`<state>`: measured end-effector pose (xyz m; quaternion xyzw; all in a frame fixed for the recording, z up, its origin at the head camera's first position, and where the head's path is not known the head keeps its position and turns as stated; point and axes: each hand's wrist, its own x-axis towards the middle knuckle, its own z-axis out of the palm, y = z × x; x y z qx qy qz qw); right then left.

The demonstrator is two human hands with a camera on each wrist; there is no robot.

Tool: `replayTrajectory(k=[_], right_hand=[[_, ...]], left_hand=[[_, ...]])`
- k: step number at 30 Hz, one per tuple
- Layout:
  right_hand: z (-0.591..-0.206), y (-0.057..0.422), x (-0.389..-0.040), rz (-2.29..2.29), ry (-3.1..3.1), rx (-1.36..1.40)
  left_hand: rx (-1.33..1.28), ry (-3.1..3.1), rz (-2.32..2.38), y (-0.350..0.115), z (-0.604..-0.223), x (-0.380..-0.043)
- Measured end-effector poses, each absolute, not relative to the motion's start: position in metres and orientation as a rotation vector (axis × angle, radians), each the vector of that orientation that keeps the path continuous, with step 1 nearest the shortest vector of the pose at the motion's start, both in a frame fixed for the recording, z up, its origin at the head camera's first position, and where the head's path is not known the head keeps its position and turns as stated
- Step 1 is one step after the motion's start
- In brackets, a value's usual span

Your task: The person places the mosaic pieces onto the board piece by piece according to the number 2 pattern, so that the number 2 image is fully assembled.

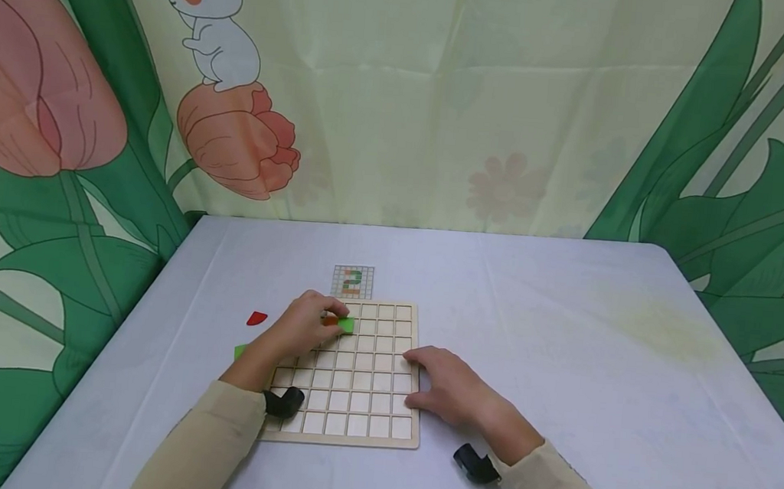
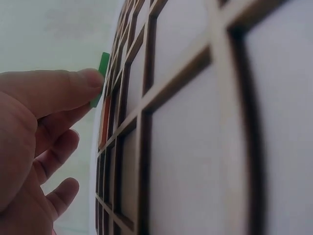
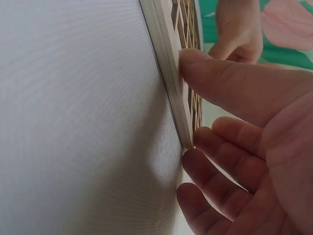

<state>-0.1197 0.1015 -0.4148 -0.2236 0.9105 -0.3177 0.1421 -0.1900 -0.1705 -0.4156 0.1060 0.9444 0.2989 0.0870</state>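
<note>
A wooden grid board [image 1: 412, 430] lies flat on the table. Over its upper left part, my left hand [image 1: 306, 321] pinches a small green square tile [image 1: 347, 325] between thumb and fingertips. In the left wrist view the green tile [image 2: 103, 63] stands tilted close over the grid. An orange-red tile [image 2: 104, 122] sits in a cell just beside it, partly covered by the hand in the head view. My right hand [image 1: 453, 387] rests at the board's right edge, thumb and fingertips touching the rim [image 3: 171, 78], fingers loosely extended.
Beyond the board's far edge lies a small card [image 1: 352, 281] with a gridded coloured pattern. Left of the board are a red piece [image 1: 257, 318] and a green piece [image 1: 239, 351], the latter partly behind the left forearm. A printed curtain [image 1: 401, 122] hangs behind the white table [image 1: 565, 327].
</note>
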Motion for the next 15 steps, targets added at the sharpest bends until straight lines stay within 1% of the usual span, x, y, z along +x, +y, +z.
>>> replayTrajectory(k=[8,15], right_hand=[[-0.4140,0.1013,-0.1199,-0.917,2.622,-0.654],[-0.4133,0.1008,-0.1187,-0.923,2.622,-0.645]], left_hand=[[0.325,2.789,0.878,-0.1684,-0.4152,-0.1956],[0.383,2.812,0.830,-0.1694,-0.4161,-0.1974]])
